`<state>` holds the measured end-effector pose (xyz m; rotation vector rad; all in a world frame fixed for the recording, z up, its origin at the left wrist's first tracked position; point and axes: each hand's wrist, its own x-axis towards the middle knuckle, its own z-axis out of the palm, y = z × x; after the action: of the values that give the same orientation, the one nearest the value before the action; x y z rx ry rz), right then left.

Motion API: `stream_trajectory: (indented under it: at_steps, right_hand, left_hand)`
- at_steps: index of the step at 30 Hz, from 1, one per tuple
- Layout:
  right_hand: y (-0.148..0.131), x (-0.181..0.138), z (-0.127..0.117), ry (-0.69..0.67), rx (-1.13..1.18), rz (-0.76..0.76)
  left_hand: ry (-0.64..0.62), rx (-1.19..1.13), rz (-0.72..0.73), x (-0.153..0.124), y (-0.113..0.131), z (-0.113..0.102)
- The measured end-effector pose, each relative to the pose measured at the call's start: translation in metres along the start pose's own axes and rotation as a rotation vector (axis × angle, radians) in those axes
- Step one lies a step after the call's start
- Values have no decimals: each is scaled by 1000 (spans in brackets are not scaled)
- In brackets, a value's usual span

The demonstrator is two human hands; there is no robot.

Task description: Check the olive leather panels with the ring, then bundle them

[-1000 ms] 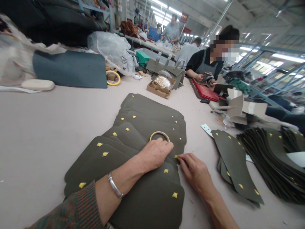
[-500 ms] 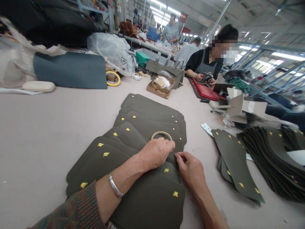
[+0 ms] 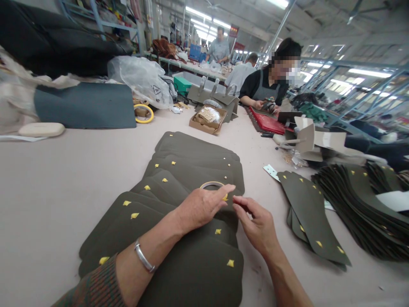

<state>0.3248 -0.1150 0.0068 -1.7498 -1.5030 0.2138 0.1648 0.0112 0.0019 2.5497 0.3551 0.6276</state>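
Note:
Dark olive leather-like panels (image 3: 191, 264) lie in an overlapping stack in front of me, with small yellow tape pieces (image 3: 230, 263) and metal studs (image 3: 225, 177) on them. My left hand (image 3: 200, 209) is above the stack, its fingers stretched out and the thumb apart. Just past it, partly covered by its fingers, rests a roll of tape (image 3: 209, 184). A bit of yellow tape shows at the left fingertips. My right hand (image 3: 255, 224) is by the stack's right edge, thumb and forefinger pinched close together. Whatever is between them is too small to make out.
On the right, more olive strips (image 3: 311, 217) lie beside a thick pile of strips (image 3: 361, 209). Farther back are a cardboard box of studs (image 3: 204, 123), another yellow tape roll (image 3: 144, 114) and a blue-grey sheet (image 3: 84, 104). A co-worker (image 3: 271, 81) sits across the table.
My left fingers have straightened from a curled grip, and yellow tape now shows beside them. My right fingertips have risen slightly. The whole view has shifted a little.

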Motion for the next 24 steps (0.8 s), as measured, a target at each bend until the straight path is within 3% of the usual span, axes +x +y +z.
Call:
stream_trajectory:
  at_steps: [4, 7, 14, 18, 24]
  right_hand:
    - [-6, 9, 8, -11, -45, -227]
    - [-6, 13, 11, -15, -104, -314]
    - [2, 7, 18, 99, -206, -297]
    - [-3, 5, 22, 114, -124, -129]
    - [1, 12, 27, 61, 450, 486]
  left_hand:
    - [-19, 40, -38, 0, 1, 4]
    - [-40, 48, -36, 0, 4, 2]
    - [-88, 44, -55, 1, 7, -1]
    - [-36, 128, -73, 1, 6, 5]
    - [49, 193, -20, -1, 11, 11]
